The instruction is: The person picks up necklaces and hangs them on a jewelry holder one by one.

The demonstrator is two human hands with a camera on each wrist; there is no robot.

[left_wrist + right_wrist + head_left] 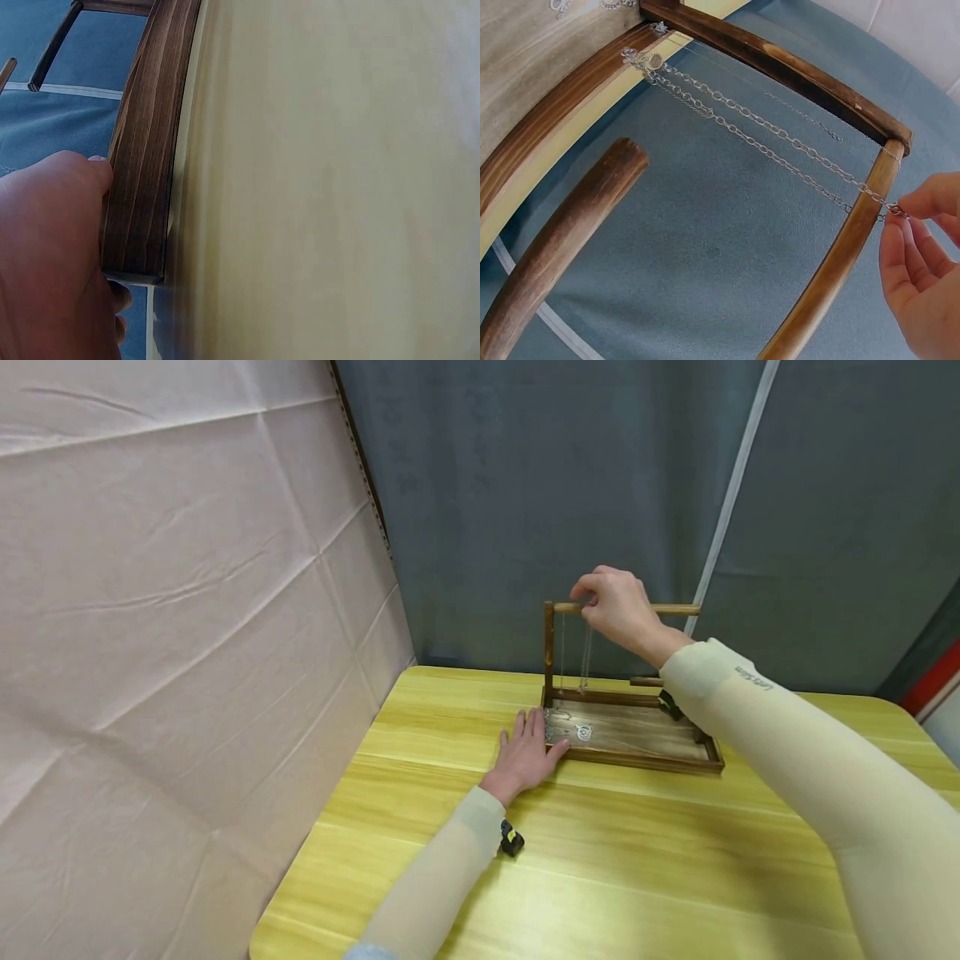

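While the left hand [525,758] lies flat, fingers straight, steadying the stand [630,739], the right hand [618,610] pinches the chain [780,135] at the top bar [840,255]: light, limp, snag-prone, probably best held by its links.

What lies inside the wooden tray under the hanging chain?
On the floor of the wooden tray lie small silver jewellery pieces. The left hand rests on the tray's near corner and covers some. The right hand pinches the chain.

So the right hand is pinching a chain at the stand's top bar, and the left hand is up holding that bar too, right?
Not quite. The right hand does pinch the chain at the top bar, but the left hand is down on the table, resting flat against the stand's wooden base. The head view shows it.
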